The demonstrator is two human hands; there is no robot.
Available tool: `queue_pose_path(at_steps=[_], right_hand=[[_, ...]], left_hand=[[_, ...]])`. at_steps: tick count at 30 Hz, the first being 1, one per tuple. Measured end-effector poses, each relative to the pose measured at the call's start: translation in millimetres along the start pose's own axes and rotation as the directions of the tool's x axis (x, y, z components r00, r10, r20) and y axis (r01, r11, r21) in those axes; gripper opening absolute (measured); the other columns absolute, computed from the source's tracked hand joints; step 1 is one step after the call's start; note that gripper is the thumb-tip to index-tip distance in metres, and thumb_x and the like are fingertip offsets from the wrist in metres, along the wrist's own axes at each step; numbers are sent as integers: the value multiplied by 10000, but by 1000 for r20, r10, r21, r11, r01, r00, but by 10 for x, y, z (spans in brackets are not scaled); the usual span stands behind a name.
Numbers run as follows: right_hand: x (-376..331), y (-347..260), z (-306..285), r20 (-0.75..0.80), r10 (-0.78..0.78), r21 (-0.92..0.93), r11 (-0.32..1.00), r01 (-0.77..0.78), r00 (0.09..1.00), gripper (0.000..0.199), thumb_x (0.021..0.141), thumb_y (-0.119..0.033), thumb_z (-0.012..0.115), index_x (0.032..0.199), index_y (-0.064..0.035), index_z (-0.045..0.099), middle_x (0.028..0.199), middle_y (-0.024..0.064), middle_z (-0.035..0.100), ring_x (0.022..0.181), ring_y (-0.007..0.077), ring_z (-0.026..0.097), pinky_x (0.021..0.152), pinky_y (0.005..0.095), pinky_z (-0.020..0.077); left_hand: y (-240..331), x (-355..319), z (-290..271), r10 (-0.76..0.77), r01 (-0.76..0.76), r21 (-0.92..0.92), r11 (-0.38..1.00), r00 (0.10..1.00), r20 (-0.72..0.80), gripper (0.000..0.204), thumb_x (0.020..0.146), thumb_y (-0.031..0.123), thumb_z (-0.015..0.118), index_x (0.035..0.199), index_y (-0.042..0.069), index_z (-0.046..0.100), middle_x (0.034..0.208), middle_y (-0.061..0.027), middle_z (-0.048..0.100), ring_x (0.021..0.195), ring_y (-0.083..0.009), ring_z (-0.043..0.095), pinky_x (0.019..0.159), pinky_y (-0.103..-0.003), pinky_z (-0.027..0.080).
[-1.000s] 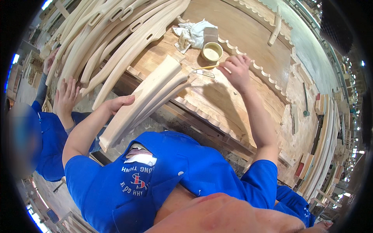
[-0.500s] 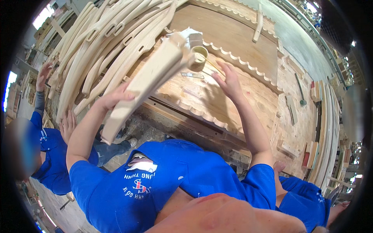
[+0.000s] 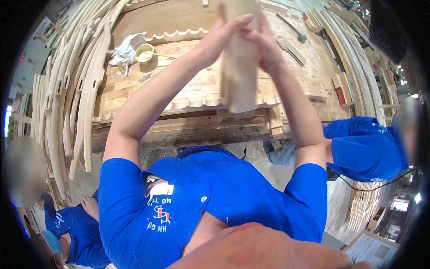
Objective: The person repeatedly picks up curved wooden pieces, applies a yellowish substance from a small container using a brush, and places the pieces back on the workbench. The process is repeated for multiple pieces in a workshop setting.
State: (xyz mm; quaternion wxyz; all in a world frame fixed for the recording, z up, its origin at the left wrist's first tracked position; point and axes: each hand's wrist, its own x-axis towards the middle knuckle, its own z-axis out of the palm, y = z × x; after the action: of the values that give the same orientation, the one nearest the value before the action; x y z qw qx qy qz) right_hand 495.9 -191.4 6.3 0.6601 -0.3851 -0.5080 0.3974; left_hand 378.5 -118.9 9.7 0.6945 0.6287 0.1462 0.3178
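Observation:
A long, pale wooden piece [image 3: 241, 83] stands out over the workbench in front of me, its far end cut off at the top of the picture and its outline a little blurred. My left hand [image 3: 219, 39] grips its left side, the thumb lying across the upper face. On the other side my right hand [image 3: 265, 47] is closed against it, thumb over the near face and the other fingers partly hidden. Left of my left forearm, a round tub of pale paste [image 3: 144, 53] with a thin stick [image 3: 165, 56] in it sits beside a crumpled white cloth [image 3: 127, 50] and a flat scraper [image 3: 149, 75].
Many curved wooden parts [image 3: 80, 85] with slots lean at the left. Scalloped wooden strips [image 3: 192, 104] edge the workbench [image 3: 130, 89]. A hammer-like tool [image 3: 293, 28] and a notched wooden piece [image 3: 291, 51] lie at right. Co-workers in blue [image 3: 369, 148] stand on both sides.
The wooden piece has swung from the left to the middle right, now more upright in the view. My right hand has left the tub's stick and joined my left on the wood.

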Motion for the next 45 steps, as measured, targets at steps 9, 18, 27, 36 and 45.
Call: queue_pose_path(at_steps=[9,18,27,36,45], right_hand=[[-1137,-13,-2046,-224,477,-38,867,-496,850,778,698,-357,608,1332,-26,303,1114,139,509,981,215,551,826,346,485],[-1538,811,-2518,-271,779,117,610,-784,566,697,704,-429,590,1259,-34,441,1096,142,555,925,217,579,810,353,481],[-1359,985,-2646,-386,839,-332,262,-906,383,698,741,-602,533,1291,-179,460,1267,32,483,1129,222,452,872,456,380],[-1247,1018,-2455,-464,698,-520,284,-805,546,700,831,-532,532,1344,-78,388,1297,137,450,1153,255,434,925,458,375],[-478,859,-767,-74,59,-756,648,-95,995,339,848,-207,625,1090,25,577,1031,120,605,886,186,588,763,284,469]], left_hand=[[40,-524,88,-17,-114,472,874,964,264,566,861,362,552,1352,128,396,1350,-134,403,1266,-228,362,1022,-384,329],[-376,-2019,-856,-438,474,162,865,873,-216,538,855,272,567,1326,64,411,1199,-92,538,1034,-159,526,875,-301,429],[-663,-2623,-876,-425,417,-113,902,811,-401,491,885,272,536,1319,80,411,1193,-62,545,987,-118,532,835,-248,435],[-873,-2937,-1018,-326,361,-70,930,720,-612,361,896,296,528,1180,73,543,1059,-30,590,919,-103,537,790,-240,435],[311,-3721,-2237,623,664,744,69,554,-552,293,766,201,631,1025,74,578,973,-100,587,911,-256,556,796,-373,435]])
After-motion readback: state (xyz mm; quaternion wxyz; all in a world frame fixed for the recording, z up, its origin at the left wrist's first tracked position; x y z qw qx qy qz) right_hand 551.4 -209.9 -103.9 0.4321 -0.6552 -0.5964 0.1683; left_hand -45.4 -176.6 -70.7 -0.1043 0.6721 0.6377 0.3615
